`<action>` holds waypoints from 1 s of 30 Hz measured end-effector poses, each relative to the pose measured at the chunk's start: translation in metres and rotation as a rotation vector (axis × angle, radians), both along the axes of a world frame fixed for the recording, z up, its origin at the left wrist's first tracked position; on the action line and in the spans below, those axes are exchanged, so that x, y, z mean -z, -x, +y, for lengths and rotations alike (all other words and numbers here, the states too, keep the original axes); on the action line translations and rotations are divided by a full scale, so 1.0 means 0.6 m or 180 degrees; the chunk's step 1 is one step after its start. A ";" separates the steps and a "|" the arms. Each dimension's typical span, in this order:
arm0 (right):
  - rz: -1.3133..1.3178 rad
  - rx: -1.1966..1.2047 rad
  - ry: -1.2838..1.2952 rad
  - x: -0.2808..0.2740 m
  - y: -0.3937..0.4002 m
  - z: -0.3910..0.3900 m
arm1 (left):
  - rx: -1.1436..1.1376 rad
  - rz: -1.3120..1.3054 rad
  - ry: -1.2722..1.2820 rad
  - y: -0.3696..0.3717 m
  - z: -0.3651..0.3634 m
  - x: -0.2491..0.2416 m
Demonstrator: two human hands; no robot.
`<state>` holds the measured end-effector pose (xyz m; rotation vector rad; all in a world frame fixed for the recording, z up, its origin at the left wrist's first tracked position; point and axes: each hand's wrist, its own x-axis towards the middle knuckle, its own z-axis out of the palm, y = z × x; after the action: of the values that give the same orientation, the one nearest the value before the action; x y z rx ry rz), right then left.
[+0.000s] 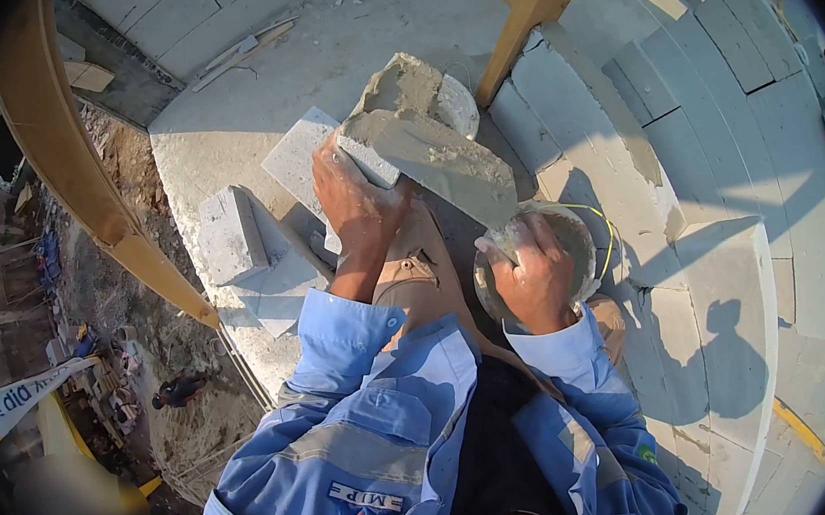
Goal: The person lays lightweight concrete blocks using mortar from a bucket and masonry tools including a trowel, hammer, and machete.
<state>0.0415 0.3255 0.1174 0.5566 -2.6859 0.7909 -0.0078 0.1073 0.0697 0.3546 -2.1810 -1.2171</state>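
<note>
My left hand (350,189) wraps around the near end of a pale aerated concrete block. Wet grey mortar (452,158) coats its upper face and ragged far end. The block is tilted above my knee, one corner pointing at the bucket. My right hand (535,270) is closed, fingers curled, over a round mortar bucket (584,244) between block and legs. What it grips is hidden by the fingers and mortar smears. A second pale block (297,159) lies just behind my left hand.
Another cut block (231,234) stands at the left, near the slab edge, with a drop to muddy ground (184,382) beyond. A wooden post (533,19) rises ahead; a curved timber (71,163) crosses the left. Block walls (723,154) close the right side. A yellow cord (608,227) hangs by the bucket.
</note>
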 end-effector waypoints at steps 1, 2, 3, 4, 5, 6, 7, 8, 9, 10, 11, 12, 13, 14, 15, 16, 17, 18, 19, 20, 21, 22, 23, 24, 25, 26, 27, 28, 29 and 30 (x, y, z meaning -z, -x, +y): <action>0.0001 0.0003 0.0020 0.005 0.008 0.002 | -0.0127 -0.0067 0.0732 -0.005 0.000 -0.009; -0.0024 0.0037 0.0330 0.016 0.016 0.008 | -0.0128 -0.0069 0.0750 -0.005 -0.002 -0.009; -0.0050 0.0063 0.0632 0.026 0.022 0.011 | -0.0146 0.0043 0.0811 -0.006 -0.004 -0.006; -0.0263 0.0024 0.0915 0.033 0.026 0.010 | -0.0165 0.0150 0.0866 -0.007 -0.006 -0.003; -0.0273 0.0020 0.0911 0.051 0.022 0.008 | -0.0170 0.0139 0.0863 -0.009 -0.007 0.000; -0.0660 0.0088 0.1298 0.073 0.017 0.004 | -0.0182 0.0206 0.0889 -0.010 -0.010 0.003; -0.1038 0.0168 0.1688 0.079 0.013 -0.005 | -0.0183 0.0280 0.0917 -0.009 -0.011 0.004; -0.1094 0.0080 0.1689 0.083 0.010 -0.014 | -0.0161 0.0278 0.0916 -0.010 -0.011 0.005; -0.1095 0.0101 0.1697 0.091 0.008 -0.024 | -0.0241 0.0213 0.0853 -0.011 -0.011 0.004; -0.1521 0.0132 0.1913 0.102 0.006 -0.036 | -0.0321 0.0146 0.0797 -0.012 -0.011 0.004; -0.1948 0.0161 0.2135 0.112 0.006 -0.047 | -0.0300 0.0142 0.0813 -0.012 -0.010 0.003; -0.2058 0.0084 0.2408 0.102 0.010 -0.060 | -0.0339 0.0153 0.0871 -0.011 -0.010 0.002; -0.2062 0.0110 0.2439 0.098 0.016 -0.061 | -0.0372 0.0160 0.0930 -0.011 -0.010 0.001; -0.2308 0.0029 0.2326 0.095 0.023 -0.058 | -0.0337 0.0149 0.0948 -0.010 -0.011 0.001; -0.2550 -0.0052 0.2204 0.088 0.030 -0.055 | -0.0361 0.0084 0.0971 -0.009 -0.011 0.000; -0.2744 -0.0012 0.1842 0.060 0.037 -0.051 | -0.0387 0.0020 0.0988 -0.008 -0.010 0.000; -0.2744 0.0021 0.1850 0.051 0.044 -0.044 | -0.0355 0.0015 0.0982 -0.006 -0.008 0.000; -0.2398 -0.0027 0.1420 0.046 0.051 -0.035 | -0.0346 -0.0041 0.0947 -0.005 -0.007 -0.002; -0.2057 -0.0072 0.0987 0.039 0.050 -0.025 | -0.0336 -0.0103 0.0909 -0.005 -0.005 -0.004; -0.2007 -0.0008 0.0960 0.029 0.049 -0.014 | -0.0306 -0.0104 0.0889 -0.003 -0.003 -0.005; -0.1958 0.0057 0.0933 0.016 0.047 -0.005 | -0.0284 -0.0129 0.0945 0.000 0.000 -0.007; -0.2565 -0.0006 0.1101 -0.027 0.049 0.003 | -0.0261 -0.0155 0.1000 0.002 0.002 -0.008; -0.3166 -0.0074 0.1272 -0.062 0.051 0.012 | -0.0237 -0.0150 0.0978 0.004 0.004 -0.010; -0.3282 -0.0240 0.1454 -0.080 0.053 0.023 | -0.0205 -0.0143 0.1057 0.007 0.007 -0.013; -0.3265 -0.0223 0.1441 -0.099 0.052 0.032 | -0.0182 -0.0130 0.1137 0.011 0.009 -0.014; -0.3515 -0.0264 0.1571 -0.116 0.048 0.038 | -0.0180 -0.0119 0.1122 0.014 0.011 -0.015; -0.3768 -0.0311 0.1703 -0.125 0.047 0.047 | -0.0161 -0.0113 0.1129 0.017 0.012 -0.015; -0.4149 -0.0253 0.1436 -0.119 0.051 0.065 | -0.0148 -0.0106 0.1137 0.019 0.013 -0.017; -0.4141 -0.0256 0.1423 -0.123 0.049 0.073 | -0.0157 -0.0097 0.1128 0.021 0.013 -0.016; -0.4218 -0.0470 0.1733 -0.138 0.044 0.076 | -0.0163 -0.0184 0.1110 0.022 0.014 -0.016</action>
<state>0.0149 0.3709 0.2003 0.0268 -3.1423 2.5167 -0.0211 0.1155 0.0790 0.2986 -2.3641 -0.7862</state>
